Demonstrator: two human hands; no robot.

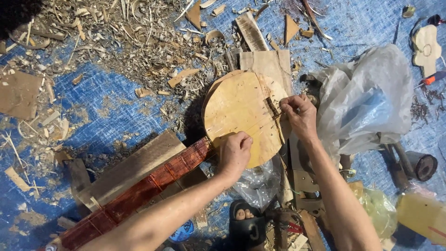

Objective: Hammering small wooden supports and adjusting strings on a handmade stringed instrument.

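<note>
Hands: left hand point(234, 151) fisted on round wood body point(241, 114), right hand point(299, 114) pinching its edge; plastic bag point(367, 97) beside.

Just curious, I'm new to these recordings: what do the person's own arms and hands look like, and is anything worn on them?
Both forearms are bare, with no sleeves in view. The left hand and right hand wear no gloves, rings or watch.

A round wooden board point(241, 111) lies in the middle of the frame on a blue tarp point(107, 111). The left hand point(234, 152) presses on its lower edge, beside a reddish wooden neck point(139, 190) running to the lower left. The right hand point(299, 114) pinches at a slot on the board's right side. Wood shavings point(125, 42) cover the upper left; a clear plastic bag point(371, 97) lies at right.
</note>
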